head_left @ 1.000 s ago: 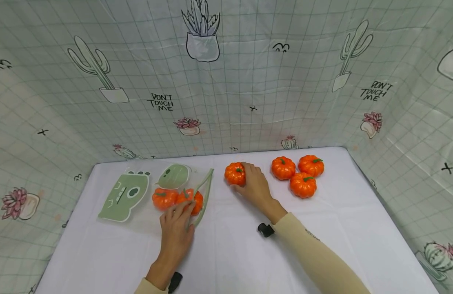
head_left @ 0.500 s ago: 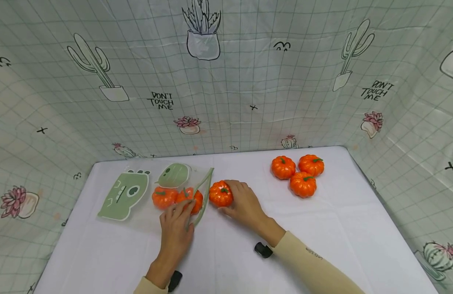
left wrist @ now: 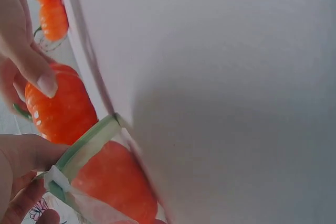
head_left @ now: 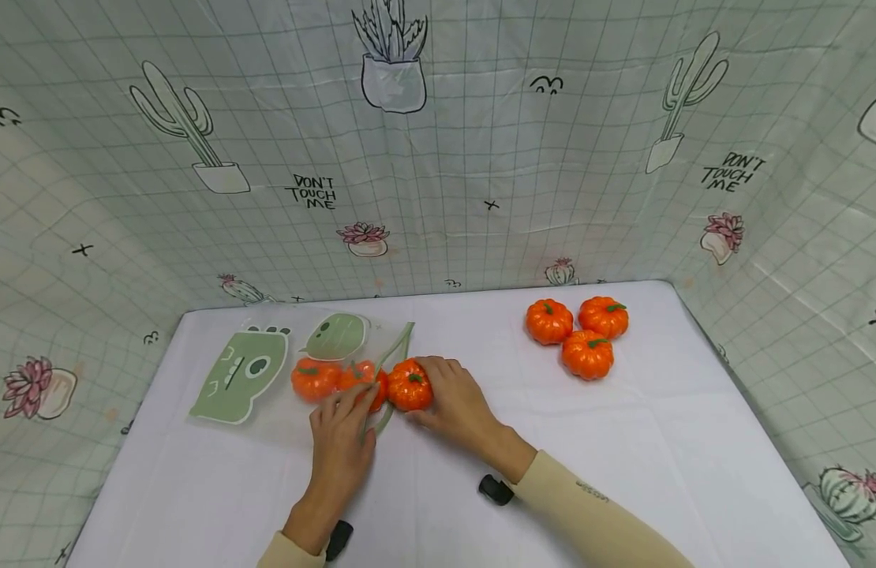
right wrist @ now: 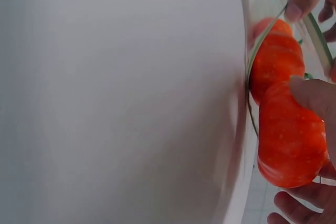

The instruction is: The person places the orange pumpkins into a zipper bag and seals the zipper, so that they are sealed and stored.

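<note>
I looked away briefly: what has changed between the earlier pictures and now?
The right hand has moved the pumpkin it grips leftward and a little nearer, to the mouth of the bag. The left hand still holds the bag's edge; the three pumpkins at right stayed put.

From here I see a white-covered bench bearing a clear, green-printed bag leftward and three clustered orange pumpkins rightward.

Two mini pumpkins lie in a zip pouch toward the left edge of the table, a third pumpkin at the pouch's mouth. Three other pumpkins cluster near the far right corner.
</note>
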`<act>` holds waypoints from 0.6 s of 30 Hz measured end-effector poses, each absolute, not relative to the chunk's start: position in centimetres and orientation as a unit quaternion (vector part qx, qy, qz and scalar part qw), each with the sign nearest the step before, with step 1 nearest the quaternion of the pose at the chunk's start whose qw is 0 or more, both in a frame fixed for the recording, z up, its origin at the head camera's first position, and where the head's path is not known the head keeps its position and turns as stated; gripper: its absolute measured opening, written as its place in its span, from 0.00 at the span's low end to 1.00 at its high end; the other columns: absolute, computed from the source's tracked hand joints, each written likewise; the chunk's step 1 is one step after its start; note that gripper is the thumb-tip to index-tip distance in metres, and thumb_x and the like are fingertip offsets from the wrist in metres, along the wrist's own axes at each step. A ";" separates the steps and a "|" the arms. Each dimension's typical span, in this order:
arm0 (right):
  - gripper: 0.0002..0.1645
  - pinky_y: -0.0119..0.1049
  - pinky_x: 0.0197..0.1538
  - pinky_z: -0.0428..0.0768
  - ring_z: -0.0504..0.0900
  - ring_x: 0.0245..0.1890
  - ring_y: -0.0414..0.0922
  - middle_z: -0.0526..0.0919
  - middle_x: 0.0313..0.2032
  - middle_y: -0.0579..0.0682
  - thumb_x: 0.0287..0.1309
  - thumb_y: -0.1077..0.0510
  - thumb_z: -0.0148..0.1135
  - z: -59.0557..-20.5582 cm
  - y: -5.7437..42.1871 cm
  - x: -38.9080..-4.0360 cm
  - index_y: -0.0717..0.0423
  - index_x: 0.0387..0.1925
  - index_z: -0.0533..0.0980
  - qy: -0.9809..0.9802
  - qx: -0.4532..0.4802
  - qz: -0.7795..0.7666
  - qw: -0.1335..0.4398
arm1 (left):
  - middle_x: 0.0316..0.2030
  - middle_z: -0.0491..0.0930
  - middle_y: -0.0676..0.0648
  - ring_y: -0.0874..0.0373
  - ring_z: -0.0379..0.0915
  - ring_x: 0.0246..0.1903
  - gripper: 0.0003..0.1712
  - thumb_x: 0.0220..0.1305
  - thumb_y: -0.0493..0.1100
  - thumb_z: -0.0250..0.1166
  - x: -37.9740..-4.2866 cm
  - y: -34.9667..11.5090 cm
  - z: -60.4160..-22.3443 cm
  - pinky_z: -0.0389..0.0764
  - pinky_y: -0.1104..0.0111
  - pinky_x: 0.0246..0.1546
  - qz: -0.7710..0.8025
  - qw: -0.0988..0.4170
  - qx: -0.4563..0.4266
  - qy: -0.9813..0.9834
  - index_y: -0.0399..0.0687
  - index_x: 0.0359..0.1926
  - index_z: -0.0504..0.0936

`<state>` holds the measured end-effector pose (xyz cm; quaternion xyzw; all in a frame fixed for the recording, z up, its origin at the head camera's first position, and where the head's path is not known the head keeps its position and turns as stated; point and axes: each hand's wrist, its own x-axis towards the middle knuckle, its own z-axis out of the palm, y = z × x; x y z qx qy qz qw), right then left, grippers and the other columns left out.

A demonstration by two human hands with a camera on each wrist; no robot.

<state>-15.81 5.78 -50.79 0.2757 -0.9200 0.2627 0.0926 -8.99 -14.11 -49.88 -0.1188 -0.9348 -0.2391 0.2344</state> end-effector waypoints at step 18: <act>0.48 0.45 0.60 0.81 0.80 0.56 0.53 0.81 0.60 0.54 0.54 0.40 0.81 -50.8 1.9 -15.7 0.58 0.68 0.72 -0.924 0.302 0.224 0.063 | 0.57 0.83 0.41 0.40 0.72 0.54 0.39 0.41 0.21 0.81 -9.1 -14.0 -49.9 0.67 0.47 0.50 -0.240 0.241 -0.121 -0.933 0.36 0.60 0.86</act>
